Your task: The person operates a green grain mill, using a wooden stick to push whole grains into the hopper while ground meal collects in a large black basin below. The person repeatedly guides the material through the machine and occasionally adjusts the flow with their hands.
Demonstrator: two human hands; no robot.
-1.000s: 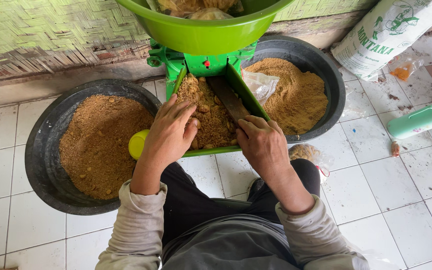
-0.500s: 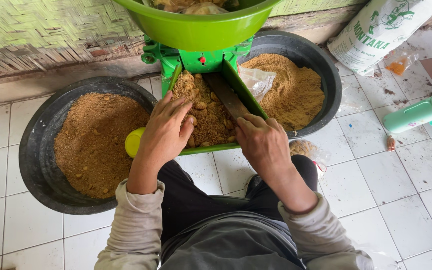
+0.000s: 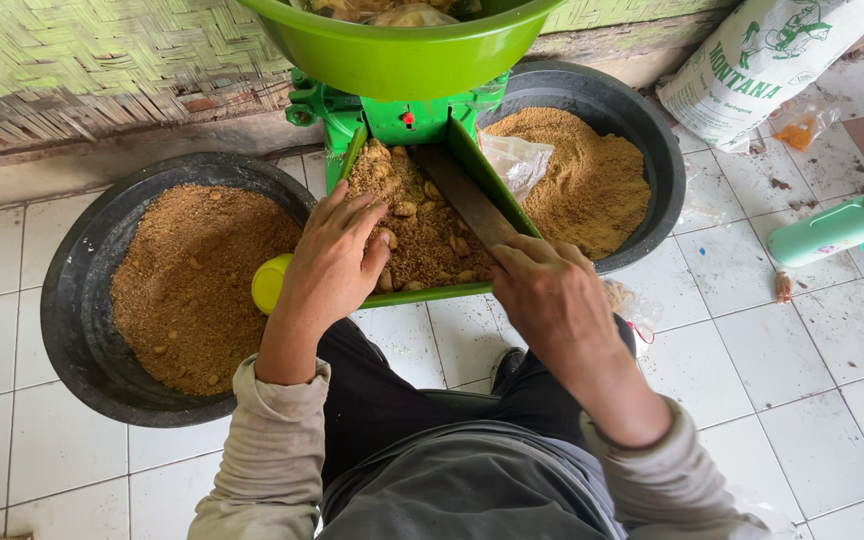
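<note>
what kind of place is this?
Probably a small home workshop for grinding or sieving food: a green machine chute on a white tiled floor, black basins of brown granules, a woven bamboo wall.

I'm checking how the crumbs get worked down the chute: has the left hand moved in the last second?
Yes, slightly. The left hand has slid down the green chute toward its lower lip, its fingers spread on the brown crumbs.

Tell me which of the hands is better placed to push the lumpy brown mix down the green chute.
Probably the left hand: its fingers rest on the brown mix in the green chute, while the right hand grips a flat blade.
</note>
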